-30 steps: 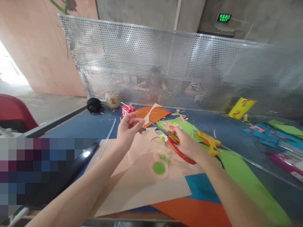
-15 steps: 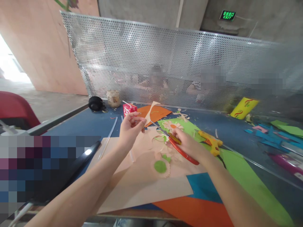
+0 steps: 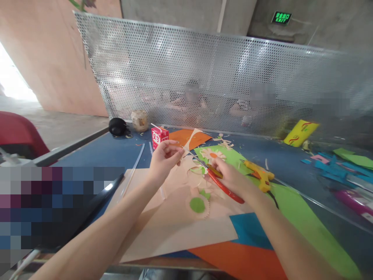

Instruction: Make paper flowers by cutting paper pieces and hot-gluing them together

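Note:
My left hand pinches a strip of cream paper between thumb and fingers above the table. My right hand is closed round the red and yellow handles of a pair of scissors. The scissor blades point up and left, their tips at the strip near my left fingertips. Beneath my hands lies a large cream sheet with a paper flower with a green centre on it. Just beyond my right hand is another paper flower with an orange centre.
A yellow glue gun lies right of my right hand, near green sheets. A red drink carton with a straw stands behind my left hand. Orange paper and scraps lie before a perforated metal screen; people sit behind it.
My left hand has shifted slightly to the right, and the cream strip has tilted rightward with it. More of the drink carton shows. My right hand and the scissors stay almost in place.

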Tool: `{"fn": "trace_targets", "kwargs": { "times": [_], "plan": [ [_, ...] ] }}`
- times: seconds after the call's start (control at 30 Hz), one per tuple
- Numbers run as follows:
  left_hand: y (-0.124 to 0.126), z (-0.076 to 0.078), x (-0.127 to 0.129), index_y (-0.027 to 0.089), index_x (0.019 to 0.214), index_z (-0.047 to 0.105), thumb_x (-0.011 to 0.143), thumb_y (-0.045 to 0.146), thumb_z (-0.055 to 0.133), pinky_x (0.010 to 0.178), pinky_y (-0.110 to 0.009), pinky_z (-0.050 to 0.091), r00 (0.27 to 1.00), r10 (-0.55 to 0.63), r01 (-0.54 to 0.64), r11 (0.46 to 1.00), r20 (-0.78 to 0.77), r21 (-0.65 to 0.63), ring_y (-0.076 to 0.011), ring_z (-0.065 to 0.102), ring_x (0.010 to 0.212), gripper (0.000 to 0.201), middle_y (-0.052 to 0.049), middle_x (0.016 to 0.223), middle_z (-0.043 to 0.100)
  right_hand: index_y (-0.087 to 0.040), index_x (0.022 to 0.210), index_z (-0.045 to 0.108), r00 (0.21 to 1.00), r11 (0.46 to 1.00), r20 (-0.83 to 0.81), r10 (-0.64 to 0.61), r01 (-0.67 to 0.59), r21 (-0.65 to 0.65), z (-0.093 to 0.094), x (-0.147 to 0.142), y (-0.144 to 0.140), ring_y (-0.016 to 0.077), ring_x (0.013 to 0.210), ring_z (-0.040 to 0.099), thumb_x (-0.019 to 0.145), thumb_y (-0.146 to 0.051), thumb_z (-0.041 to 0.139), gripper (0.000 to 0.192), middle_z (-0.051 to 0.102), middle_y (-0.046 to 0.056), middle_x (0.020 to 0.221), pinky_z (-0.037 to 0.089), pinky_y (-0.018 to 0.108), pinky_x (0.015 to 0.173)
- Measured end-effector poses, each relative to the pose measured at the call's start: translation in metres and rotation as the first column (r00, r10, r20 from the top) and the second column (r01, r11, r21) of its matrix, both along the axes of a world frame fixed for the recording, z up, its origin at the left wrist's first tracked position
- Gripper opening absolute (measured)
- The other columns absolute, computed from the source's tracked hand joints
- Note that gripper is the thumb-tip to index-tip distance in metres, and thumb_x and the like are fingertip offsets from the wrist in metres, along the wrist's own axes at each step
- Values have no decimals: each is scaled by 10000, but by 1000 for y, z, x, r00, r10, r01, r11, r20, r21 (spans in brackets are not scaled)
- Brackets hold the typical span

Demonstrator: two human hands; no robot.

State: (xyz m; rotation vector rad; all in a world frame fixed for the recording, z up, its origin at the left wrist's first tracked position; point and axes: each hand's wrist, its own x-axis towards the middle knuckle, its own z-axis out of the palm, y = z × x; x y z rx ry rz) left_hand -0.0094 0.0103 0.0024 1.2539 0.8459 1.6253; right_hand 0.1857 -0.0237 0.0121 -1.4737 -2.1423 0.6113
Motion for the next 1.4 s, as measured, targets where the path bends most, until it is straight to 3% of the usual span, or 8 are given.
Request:
{"fn": "trace_targets", "kwargs": {
  "times": [0.47, 1.07, 1.4],
  "plan": [
    [6, -9, -2, 165, 852, 503, 633, 211, 684, 416, -186, 399, 999, -34, 34, 999, 20, -20, -66, 535, 495, 288, 3, 683, 618, -227, 697, 344, 997, 999, 70, -32, 29, 36, 0, -2, 0, 133, 526, 439, 719, -409, 530, 262, 444, -49, 591, 320, 244, 495],
    [3, -5, -2, 133, 858, 515, 580, 215, 721, 433, -176, 399, 992, -112, 122, 973, 61, -197, -82, 566, 530, 356, 2, 652, 609, -224, 721, 360, 994, 999, 105, -27, 25, 24, -3, 1, 3, 129, 549, 458, 729, -412, 509, 240, 467, -46, 624, 341, 235, 513],
    [3, -5, -3, 134, 853, 521, 585, 205, 710, 447, -175, 405, 993, -112, 117, 969, 38, -218, -81, 573, 541, 336, 4, 650, 611, -224, 692, 335, 991, 999, 131, -39, 35, 33, -4, -1, 4, 123, 525, 427, 740, -430, 499, 268, 437, -50, 599, 321, 231, 497]
  ]
}}
